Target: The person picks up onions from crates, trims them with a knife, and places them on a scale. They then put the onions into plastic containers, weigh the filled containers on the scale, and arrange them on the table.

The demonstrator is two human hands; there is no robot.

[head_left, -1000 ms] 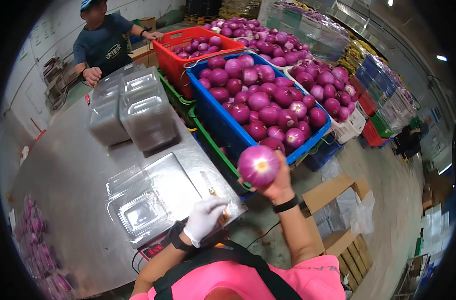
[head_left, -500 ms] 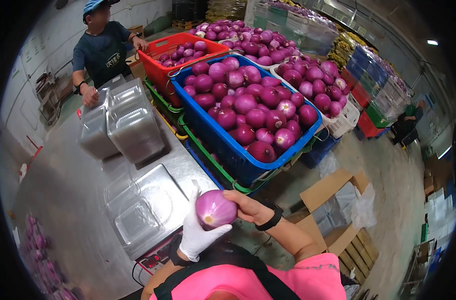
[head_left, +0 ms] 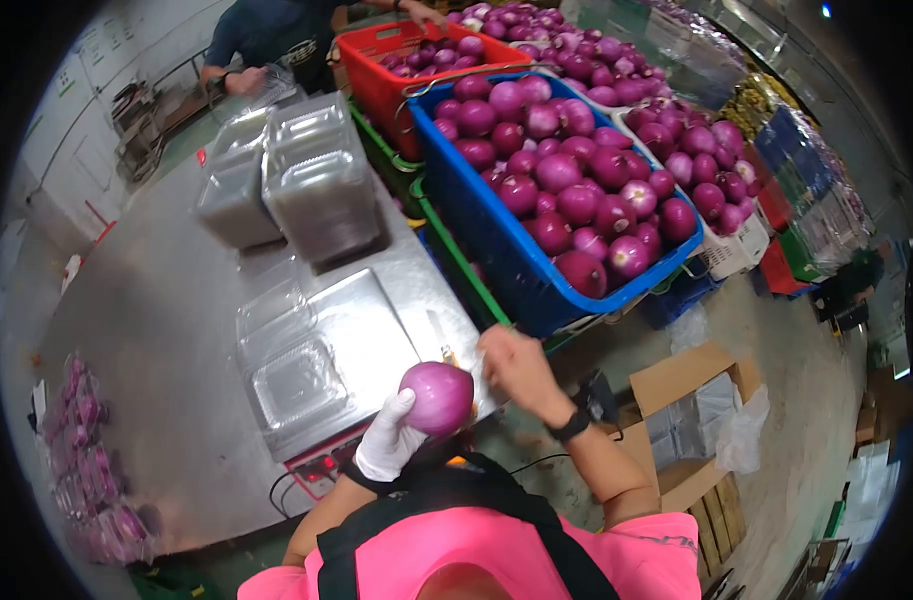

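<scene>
My left hand (head_left: 388,440), in a white glove, is wrapped round a large purple onion (head_left: 437,397) and holds it over the table's front edge. Apart from the onion, to its right, is my bare right hand (head_left: 517,365). Its fingers are curled in and slightly blurred; whether they pinch anything cannot be made out. An open clear plastic clamshell box (head_left: 295,383) lies on the metal scale plate (head_left: 362,325) just beyond my left hand. A small yellowish item (head_left: 449,354) rests at the table edge behind the onion.
A blue crate (head_left: 567,315) heaped with onions stands beyond my right hand, with a red crate (head_left: 372,45) behind it. Stacked clear boxes (head_left: 322,200) are on the metal table (head_left: 167,400). Packed onions (head_left: 92,470) lie at left. A co-worker (head_left: 282,40) stands opposite.
My right hand has come off the onion and moved right and up, its fingers curled. My left hand still holds the onion, now turned. The view has shifted, and the co-worker's hand reaches to the red crate.
</scene>
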